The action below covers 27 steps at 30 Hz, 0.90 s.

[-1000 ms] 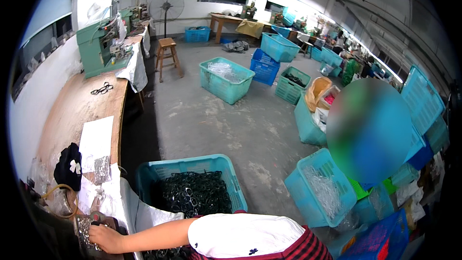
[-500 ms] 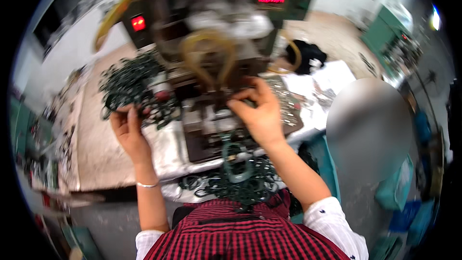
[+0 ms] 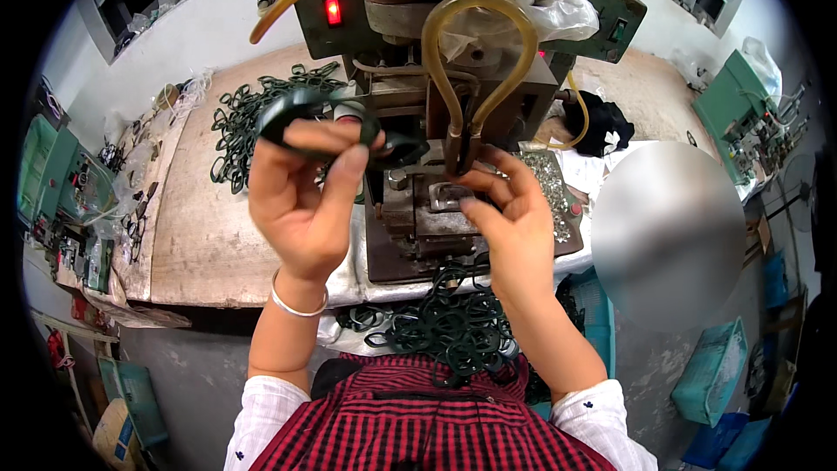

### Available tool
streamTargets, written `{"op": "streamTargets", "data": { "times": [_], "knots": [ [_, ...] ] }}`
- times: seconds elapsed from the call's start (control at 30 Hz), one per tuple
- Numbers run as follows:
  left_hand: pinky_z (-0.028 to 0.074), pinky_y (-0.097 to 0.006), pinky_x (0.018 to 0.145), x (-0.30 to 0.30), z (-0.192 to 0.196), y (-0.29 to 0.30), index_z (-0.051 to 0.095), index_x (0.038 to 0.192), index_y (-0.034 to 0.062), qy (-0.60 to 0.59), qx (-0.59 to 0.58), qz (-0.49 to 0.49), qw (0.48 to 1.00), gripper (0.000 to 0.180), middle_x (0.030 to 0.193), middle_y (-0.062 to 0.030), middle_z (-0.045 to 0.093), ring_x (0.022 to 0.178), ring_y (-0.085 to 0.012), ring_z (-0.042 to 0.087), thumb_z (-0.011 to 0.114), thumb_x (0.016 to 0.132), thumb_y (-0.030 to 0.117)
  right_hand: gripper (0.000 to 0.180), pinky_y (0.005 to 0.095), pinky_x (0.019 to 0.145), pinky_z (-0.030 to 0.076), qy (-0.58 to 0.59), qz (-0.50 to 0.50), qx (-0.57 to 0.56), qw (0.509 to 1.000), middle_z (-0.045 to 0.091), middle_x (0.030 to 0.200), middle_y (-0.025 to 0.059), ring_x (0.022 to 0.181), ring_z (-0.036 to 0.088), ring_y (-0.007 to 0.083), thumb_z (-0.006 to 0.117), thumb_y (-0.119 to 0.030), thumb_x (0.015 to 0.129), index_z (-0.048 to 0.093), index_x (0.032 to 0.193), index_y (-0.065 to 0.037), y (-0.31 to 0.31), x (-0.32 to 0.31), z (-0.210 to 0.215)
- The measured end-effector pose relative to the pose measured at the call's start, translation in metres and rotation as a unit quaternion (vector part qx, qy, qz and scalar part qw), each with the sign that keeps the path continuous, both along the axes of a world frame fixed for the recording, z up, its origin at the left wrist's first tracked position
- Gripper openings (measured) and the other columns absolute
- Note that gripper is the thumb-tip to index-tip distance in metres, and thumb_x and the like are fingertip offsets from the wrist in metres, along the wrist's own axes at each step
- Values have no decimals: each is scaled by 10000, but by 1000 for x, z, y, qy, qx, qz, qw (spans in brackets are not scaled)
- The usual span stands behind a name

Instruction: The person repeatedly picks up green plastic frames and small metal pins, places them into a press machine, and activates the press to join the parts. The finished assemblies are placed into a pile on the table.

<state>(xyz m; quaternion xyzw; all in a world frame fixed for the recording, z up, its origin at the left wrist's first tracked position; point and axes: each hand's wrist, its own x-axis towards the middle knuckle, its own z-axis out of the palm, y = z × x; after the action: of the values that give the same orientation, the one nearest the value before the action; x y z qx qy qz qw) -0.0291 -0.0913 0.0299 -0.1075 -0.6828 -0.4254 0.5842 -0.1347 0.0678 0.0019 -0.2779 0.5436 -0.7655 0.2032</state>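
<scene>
Toward ten o'clock from the grey metal press bed (image 3: 436,227), your left hand (image 3: 301,209), lower half a second ago, now grasps a glossy dark-green spectacle-shaped frame (image 3: 279,113), so one is ready beside the press. Your right hand (image 3: 519,227) curls at the bed, grip unclear.

This is a factory workshop: a heavy green machine (image 3: 475,70) with a lit red switch (image 3: 332,10) and yellow hoses (image 3: 433,52) stands on a worn wooden surface (image 3: 196,244), beside a heap of identical dark green loops (image 3: 248,135). A second machine (image 3: 737,100) stands off to the right, a third (image 3: 52,170) to the left, and teal plastic crates (image 3: 711,375) sit on the scuffed grey floor (image 3: 209,384)
</scene>
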Motion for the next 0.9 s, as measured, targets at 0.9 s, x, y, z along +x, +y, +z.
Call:
{"op": "streamTargets", "data": {
  "times": [0.9],
  "knots": [
    [573,-387,871,12,-64,44,666,888,84,-118,-338,82,930,176,1140,-80,693,776,-196,651,695,723,138,221,451,854,506,636,-177,285,695,634,1131,168,1112,583,367,596,6,747,618,964,-31,26,-125,-109]
  ]
}}
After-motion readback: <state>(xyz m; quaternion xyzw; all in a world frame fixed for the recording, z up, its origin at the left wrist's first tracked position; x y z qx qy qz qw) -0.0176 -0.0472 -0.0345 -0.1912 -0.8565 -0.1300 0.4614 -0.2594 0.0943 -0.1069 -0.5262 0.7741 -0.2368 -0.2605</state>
